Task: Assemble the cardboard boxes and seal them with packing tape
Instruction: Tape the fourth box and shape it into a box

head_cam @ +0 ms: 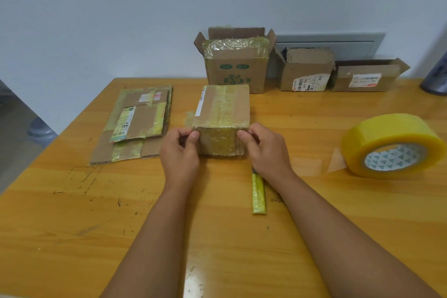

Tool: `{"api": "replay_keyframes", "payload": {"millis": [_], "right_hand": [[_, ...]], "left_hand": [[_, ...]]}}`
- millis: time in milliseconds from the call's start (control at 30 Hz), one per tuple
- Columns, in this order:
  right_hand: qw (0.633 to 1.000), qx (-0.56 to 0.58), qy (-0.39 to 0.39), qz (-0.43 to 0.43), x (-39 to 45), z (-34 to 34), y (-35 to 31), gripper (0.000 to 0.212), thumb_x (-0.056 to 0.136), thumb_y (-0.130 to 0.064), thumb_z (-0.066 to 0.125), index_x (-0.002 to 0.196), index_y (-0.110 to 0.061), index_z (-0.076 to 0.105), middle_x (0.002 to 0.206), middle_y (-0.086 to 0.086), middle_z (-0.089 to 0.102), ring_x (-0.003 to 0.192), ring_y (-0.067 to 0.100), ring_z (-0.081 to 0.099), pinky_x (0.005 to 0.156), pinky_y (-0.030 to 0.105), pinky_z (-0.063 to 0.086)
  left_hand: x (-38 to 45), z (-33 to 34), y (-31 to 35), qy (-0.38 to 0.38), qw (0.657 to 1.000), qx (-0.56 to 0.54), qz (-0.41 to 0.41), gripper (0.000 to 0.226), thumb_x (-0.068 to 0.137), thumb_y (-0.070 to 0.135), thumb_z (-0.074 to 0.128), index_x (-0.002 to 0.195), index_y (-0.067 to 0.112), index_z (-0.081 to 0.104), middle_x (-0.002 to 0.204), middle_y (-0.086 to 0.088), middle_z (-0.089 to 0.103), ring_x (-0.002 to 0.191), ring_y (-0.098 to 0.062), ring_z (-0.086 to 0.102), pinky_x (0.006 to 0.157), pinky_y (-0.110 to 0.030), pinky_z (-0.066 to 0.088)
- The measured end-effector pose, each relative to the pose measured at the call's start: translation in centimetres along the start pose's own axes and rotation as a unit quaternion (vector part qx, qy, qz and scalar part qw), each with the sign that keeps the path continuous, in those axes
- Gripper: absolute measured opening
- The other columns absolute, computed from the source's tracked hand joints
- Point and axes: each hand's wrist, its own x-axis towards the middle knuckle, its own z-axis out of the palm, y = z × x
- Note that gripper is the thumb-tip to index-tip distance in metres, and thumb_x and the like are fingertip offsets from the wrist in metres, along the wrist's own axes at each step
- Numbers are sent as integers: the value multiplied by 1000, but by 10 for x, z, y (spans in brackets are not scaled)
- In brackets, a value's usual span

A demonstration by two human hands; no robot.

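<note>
So the small taped box (pixel 222 116) is sitting mid-table (pixel 72 225), right between both hands, near face toward the person. The left hand (pixel 180 152) is gripping its near-left upper corner and the right hand (pixel 266 150) is gripping the near-right one, thumbs pressing on the front face, other fingers curling in close, so a pretty narrow pinch on each side.

The box itself is looking closed up: brown cardboard, a wide band of yellowish tape running over the top and down the front, a white label strip along its left top edge.

Left of the box, a flattened box stack (pixel 137 123) is lying flat. Behind it, three open boxes (pixel 235 65) are lining up against the wall. To its right, the big yellow tape roll (pixel 391 145) is resting on its side. Just near of the box, a yellow-wrapped cutter handle (pixel 258 193) is poking out under the right wrist.
</note>
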Motion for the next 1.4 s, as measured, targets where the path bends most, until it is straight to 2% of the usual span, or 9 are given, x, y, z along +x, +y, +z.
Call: {"api": "replay_keyframes", "payload": {"millis": [100, 233, 500, 767, 900, 1067, 1200, 1300, 1400], "right_hand": [[997, 68, 6, 22, 3, 0, -2, 24, 97, -31, 61, 82, -15, 52, 72, -5, 52, 66, 8, 49, 57, 23, 39], [989, 116, 36, 78, 8, -3, 1, 21, 96, -40, 60, 107, -25, 50, 103, -3, 62, 91, 12, 63, 72, 39, 56], [985, 126, 67, 98, 7, -5, -2, 17, 100, -25, 58, 109, -12, 53, 85, -9, 62, 74, 15, 63, 65, 45, 52], [988, 97, 84, 88, 5, -3, -1, 15, 100, -25, 58, 106, -13, 51, 81, -10, 61, 69, 6, 59, 58, 30, 48], [991, 67, 96, 58, 2, 0, -3, 15, 99, -26, 59, 98, -19, 47, 81, -1, 62, 70, 13, 59, 57, 36, 48], [995, 12, 98, -26, -3, 3, -16, 20, 97, -29, 57, 90, -15, 45, 85, 2, 51, 69, 19, 49, 54, 32, 41], [989, 56, 75, -116, -3, -4, -23, 22, 98, -31, 49, 102, -9, 51, 109, 4, 53, 97, 22, 55, 78, 42, 50], [981, 129, 145, -1, 9, -13, -21, 33, 96, -43, 42, 124, -25, 42, 132, 3, 44, 126, 23, 44, 104, 42, 41], [953, 227, 114, 167, 22, -30, -21, 59, 99, -54, 40, 148, -25, 26, 149, -4, 31, 137, 12, 33, 97, 11, 33]], "left_hand": [[3, -5, 6, -8, 999, -50, -4, 3, 94, 13, 65, 95, 15, 67, 88, 9, 65, 77, 9, 58, 73, -12, 45], [-1, -2, 11, -42, 995, -86, 28, 9, 94, 14, 66, 99, 19, 71, 99, 3, 71, 95, -5, 64, 83, -21, 51], [-6, 7, 13, -54, 992, -110, -7, 12, 98, 15, 61, 100, 19, 72, 100, 0, 73, 97, -16, 68, 90, -36, 56], [-11, 11, 11, -42, 994, -31, 100, 9, 97, 19, 60, 95, 21, 69, 98, 6, 69, 96, -6, 62, 78, -14, 47], [-9, 14, 7, -11, 982, 65, 177, 9, 98, 15, 58, 99, 14, 67, 94, 7, 59, 87, -5, 52, 74, -8, 41], [1, 14, 6, 40, 983, 102, 150, 11, 97, 9, 54, 87, 12, 54, 87, -2, 52, 78, -8, 41, 70, -7, 34], [9, 4, 3, 64, 993, 45, 83, 11, 95, 22, 47, 88, 15, 50, 83, 0, 55, 76, -15, 47, 66, -25, 35], [14, -4, 5, 55, 997, 2, 55, 14, 96, 28, 45, 90, 16, 51, 78, 9, 52, 70, -9, 46, 63, -29, 38], [12, -8, 11, 9, 997, -33, 66, 12, 101, 16, 48, 92, 14, 55, 81, 9, 56, 71, -2, 49, 64, -22, 42]]}}
